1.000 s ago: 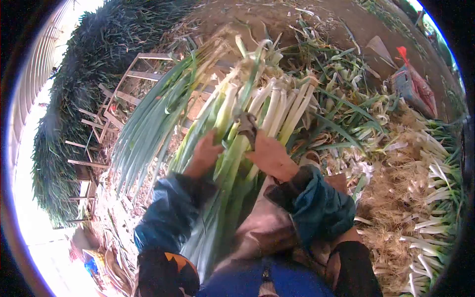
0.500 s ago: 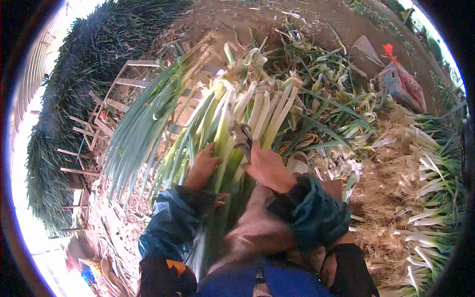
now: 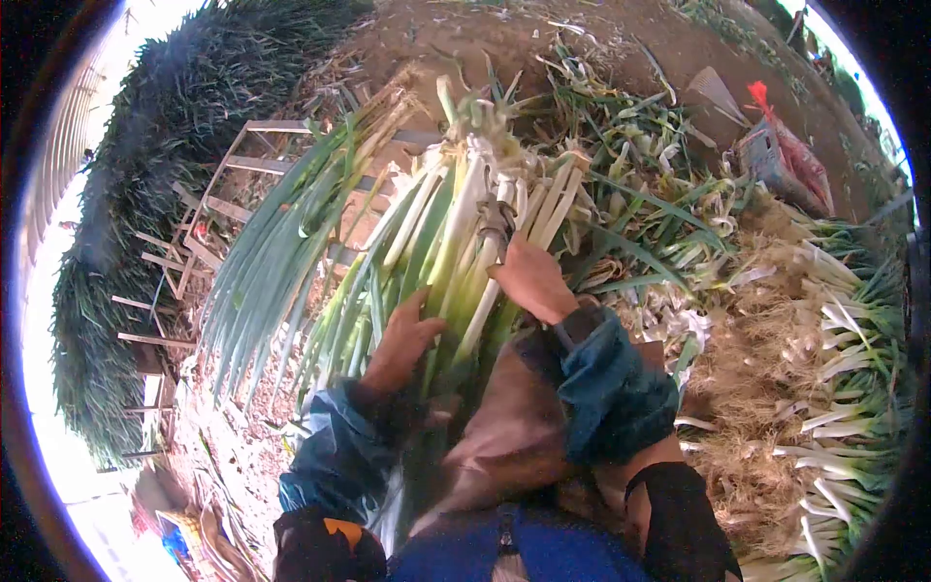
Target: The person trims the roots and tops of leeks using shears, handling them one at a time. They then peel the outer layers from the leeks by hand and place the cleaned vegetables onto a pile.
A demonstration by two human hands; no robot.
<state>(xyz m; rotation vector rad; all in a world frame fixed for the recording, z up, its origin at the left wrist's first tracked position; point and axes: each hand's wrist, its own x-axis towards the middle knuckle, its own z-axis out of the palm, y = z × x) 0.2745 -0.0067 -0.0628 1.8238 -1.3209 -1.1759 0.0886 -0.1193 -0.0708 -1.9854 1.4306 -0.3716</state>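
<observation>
A bunch of long green onions (image 3: 441, 272) lies in front of me, white ends pointing away and green leaves toward my lap. My left hand (image 3: 402, 339) is closed around some of the stalks on the bunch's near side. My right hand (image 3: 532, 279) grips a grey metal tool (image 3: 496, 221) with a curved, gun-like head, held over the white stalks. Its exact kind is hard to make out. The far white ends and roots look blurred. Loose green leaves (image 3: 276, 262) spread to the left of the bunch.
Peeled leaves and scraps (image 3: 630, 126) cover the ground ahead and right. Many rooted onions (image 3: 834, 427) lie in a row at right. A plastic crate (image 3: 781, 165) with a red tie stands beyond them. Wooden frames (image 3: 233, 209) and a large green pile (image 3: 145, 194) are at left.
My right hand and the tool have moved up and slightly right along the white stalks. My left hand has shifted a little right, and the stalks between the hands have moved.
</observation>
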